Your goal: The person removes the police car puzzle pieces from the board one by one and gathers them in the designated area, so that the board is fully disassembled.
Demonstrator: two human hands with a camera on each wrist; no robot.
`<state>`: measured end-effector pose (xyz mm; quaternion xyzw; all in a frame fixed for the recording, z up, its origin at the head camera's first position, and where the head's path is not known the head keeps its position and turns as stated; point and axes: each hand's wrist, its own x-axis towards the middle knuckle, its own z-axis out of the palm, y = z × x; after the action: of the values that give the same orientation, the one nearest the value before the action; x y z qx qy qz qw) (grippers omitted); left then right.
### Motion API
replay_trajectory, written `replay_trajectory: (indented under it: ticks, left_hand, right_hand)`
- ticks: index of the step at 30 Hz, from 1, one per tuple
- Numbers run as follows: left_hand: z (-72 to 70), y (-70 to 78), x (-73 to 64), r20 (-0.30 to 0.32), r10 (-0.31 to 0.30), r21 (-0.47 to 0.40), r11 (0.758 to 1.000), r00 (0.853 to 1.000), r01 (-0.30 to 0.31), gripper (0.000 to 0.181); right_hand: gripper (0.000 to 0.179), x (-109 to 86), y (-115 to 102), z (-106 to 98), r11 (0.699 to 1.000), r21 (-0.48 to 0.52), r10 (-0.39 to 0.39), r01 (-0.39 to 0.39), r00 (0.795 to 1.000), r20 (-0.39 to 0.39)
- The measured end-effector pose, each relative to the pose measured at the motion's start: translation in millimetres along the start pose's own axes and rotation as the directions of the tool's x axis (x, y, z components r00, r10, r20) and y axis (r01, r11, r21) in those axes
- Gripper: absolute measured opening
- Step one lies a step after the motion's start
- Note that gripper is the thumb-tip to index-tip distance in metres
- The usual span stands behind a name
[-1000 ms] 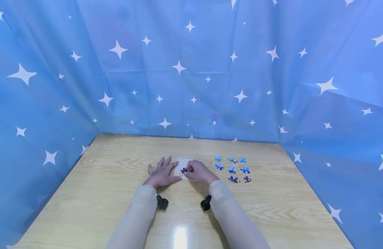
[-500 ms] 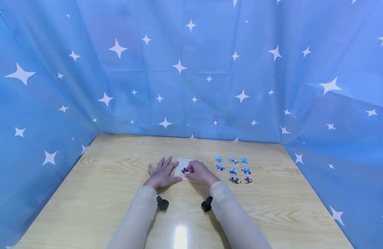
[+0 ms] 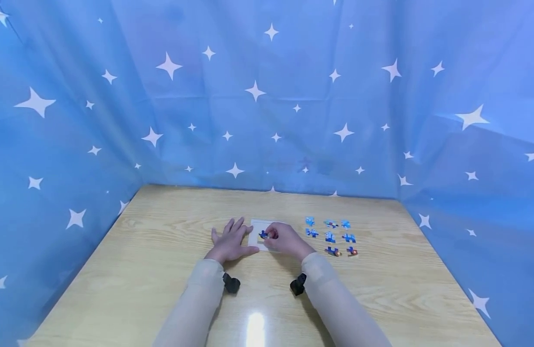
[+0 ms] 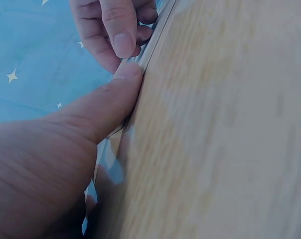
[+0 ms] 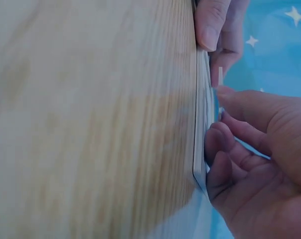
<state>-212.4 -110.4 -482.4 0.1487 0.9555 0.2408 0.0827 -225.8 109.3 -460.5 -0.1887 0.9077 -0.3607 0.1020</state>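
My right hand (image 3: pixel 288 241) pinches a dark blue jigsaw piece (image 3: pixel 263 234) between thumb and fingers, over the shallow white puzzle tray (image 3: pixel 254 239). From the right wrist view, the piece (image 5: pixel 221 74) appears edge-on and raised above the tray (image 5: pixel 200 149). At the tray's left side rests my left hand (image 3: pixel 232 242), fingers spread and thumb along the near edge. Its thumb presses the tray's rim in the left wrist view. My right hand covers much of the tray's right part.
Several loose blue jigsaw pieces (image 3: pixel 330 237) lie in rough rows to the right of the tray, some with orange parts. The wooden table (image 3: pixel 162 270) carries everything. A blue star-patterned cloth (image 3: pixel 258 120) hangs around its back and sides.
My right hand has shifted slightly right and away from me with the jigsaw piece, which now tilts differently. My left hand stays at the tray. The head view has turned a little.
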Motion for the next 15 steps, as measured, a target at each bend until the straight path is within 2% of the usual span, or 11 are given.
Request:
replay_trajectory:
  ticks: [6,15]
  left_hand:
    - [0.1,2.5,2.1,-0.005,-0.011,-0.004,1.000,1.000,0.011,0.079]
    - [2.6,2.3,2.7,-0.014,-0.009,-0.012,1.000,1.000,0.008,0.080]
  right_hand:
    - [0.020,-4.4,3.2,-6.6,1.000,0.009,-0.021,0.021,1.000,0.004]
    - [0.019,-13.7,8.1,-14.0,0.999,-0.009,0.039,-0.039,0.999,-0.007]
